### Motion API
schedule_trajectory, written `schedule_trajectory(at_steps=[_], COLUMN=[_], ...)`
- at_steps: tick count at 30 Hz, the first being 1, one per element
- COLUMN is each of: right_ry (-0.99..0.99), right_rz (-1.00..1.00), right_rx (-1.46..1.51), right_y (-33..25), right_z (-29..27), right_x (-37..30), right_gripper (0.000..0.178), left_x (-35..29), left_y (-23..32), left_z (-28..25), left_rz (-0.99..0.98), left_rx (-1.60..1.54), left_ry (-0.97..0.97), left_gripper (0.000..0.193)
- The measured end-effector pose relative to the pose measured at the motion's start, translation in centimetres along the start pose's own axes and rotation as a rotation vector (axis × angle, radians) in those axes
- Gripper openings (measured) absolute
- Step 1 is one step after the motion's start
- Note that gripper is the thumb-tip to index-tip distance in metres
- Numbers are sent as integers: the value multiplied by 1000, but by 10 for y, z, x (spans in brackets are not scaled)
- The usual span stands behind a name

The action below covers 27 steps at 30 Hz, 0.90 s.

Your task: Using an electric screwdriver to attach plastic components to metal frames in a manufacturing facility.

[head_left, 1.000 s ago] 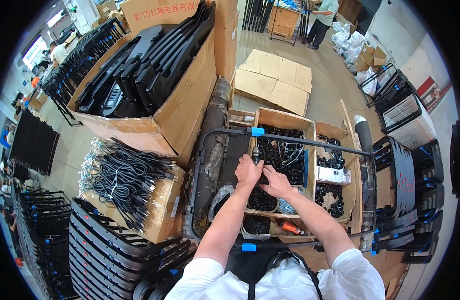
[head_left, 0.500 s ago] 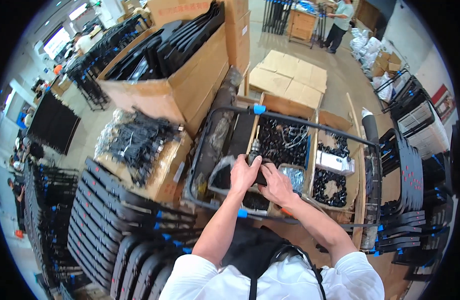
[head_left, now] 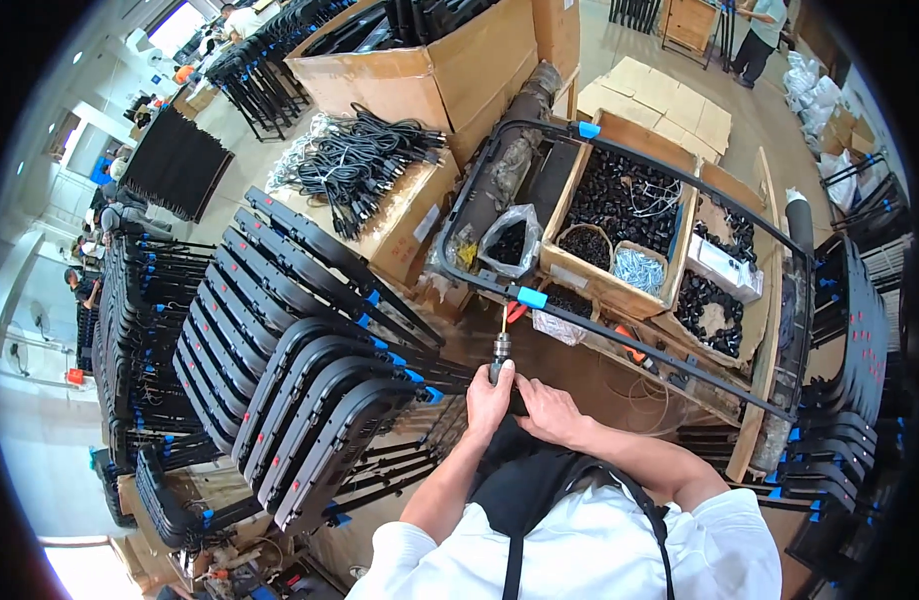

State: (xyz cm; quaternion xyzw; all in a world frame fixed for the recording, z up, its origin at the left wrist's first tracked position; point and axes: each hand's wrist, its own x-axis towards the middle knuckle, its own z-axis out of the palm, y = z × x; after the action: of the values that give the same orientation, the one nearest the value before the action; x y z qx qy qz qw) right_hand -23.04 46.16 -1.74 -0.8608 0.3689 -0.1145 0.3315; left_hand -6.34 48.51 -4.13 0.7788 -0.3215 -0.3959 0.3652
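Observation:
Close to my body, both hands grip a power drill (head_left: 502,347), its metal chuck and thin bit pointing away from me. My left hand (head_left: 487,402) wraps round the drill's body just behind the chuck. Beside it, my right hand (head_left: 547,410) is closed on the drill's rear part, which the fingers mostly hide. The bit's tip is by the near rail of a black tubular frame (head_left: 659,354), close to a blue piece (head_left: 529,297) on that rail; whether they touch, I cannot tell. The frame lies across open boxes of small parts.
Under the frame, a wooden box (head_left: 554,262) holds black parts and silver screws (head_left: 638,268). Stacked black frames (head_left: 279,370) stand on the left, more (head_left: 847,410) on the right. Bundled black cables (head_left: 364,165) lie on a carton. A person (head_left: 759,42) stands far off.
My hands and the drill have drawn back toward my body, from over the part boxes to the near side of the frame. The whole view has shifted, showing more stacked frames at left.

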Motion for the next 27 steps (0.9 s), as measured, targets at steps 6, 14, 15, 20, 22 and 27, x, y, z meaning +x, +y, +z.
schedule_trajectory(at_steps=[6,14,15,20,22,27], right_ry=[-73,28,30,75,91,-28], right_rz=[163,233,258,284,235,466], right_rx=[-46,-62,-43,-12,17,68], right_y=[-7,-23,-24,-28,-29,-41], right_z=[31,46,48,48,51,36], right_x=[11,34,34,42,51,50], right_gripper=[78,80,80,82,84,90], left_x=[23,55,54,63,68,63], left_y=[-8,-1,0,7,5,1], left_z=[-12,-33,-35,-38,-45,-31], left_rz=[69,136,126,133,124,127], left_rx=[129,236,261,250,211,272], left_ry=[-75,-177,-197,-210,-181,-210], left_gripper=[55,59,59,59,57,64])
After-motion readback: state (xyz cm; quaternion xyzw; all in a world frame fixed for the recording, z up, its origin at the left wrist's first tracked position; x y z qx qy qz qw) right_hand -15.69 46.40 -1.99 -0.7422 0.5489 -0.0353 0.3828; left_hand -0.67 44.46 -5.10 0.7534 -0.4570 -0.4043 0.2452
